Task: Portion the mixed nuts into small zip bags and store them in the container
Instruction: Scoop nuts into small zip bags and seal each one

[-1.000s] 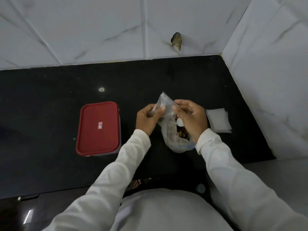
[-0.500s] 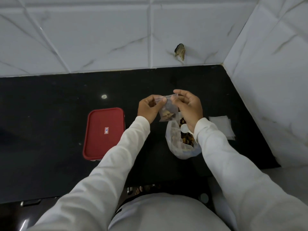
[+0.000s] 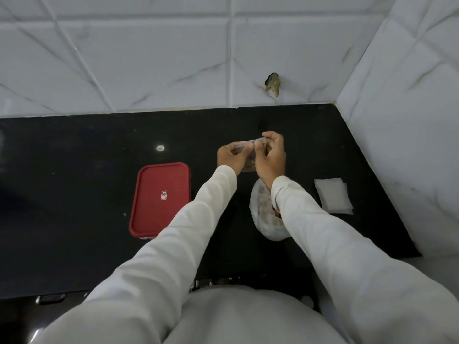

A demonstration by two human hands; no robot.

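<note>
The left hand (image 3: 231,156) and right hand (image 3: 270,157) pinch the top strip of a small clear zip bag (image 3: 249,165), its long edge running nine-to-three. At six slumps a crinkled plastic nut bag (image 3: 260,212). At eight on the glossy black tabletop (image 3: 74,182) lies a rectangular red-lidded container (image 3: 160,199), and at four a stack of flat empty zip bags (image 3: 332,196).

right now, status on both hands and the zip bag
Left hand and right hand both pinching the small zip bag at its top edge. Container to the left, lidded. Big nut bag under right wrist.
</note>
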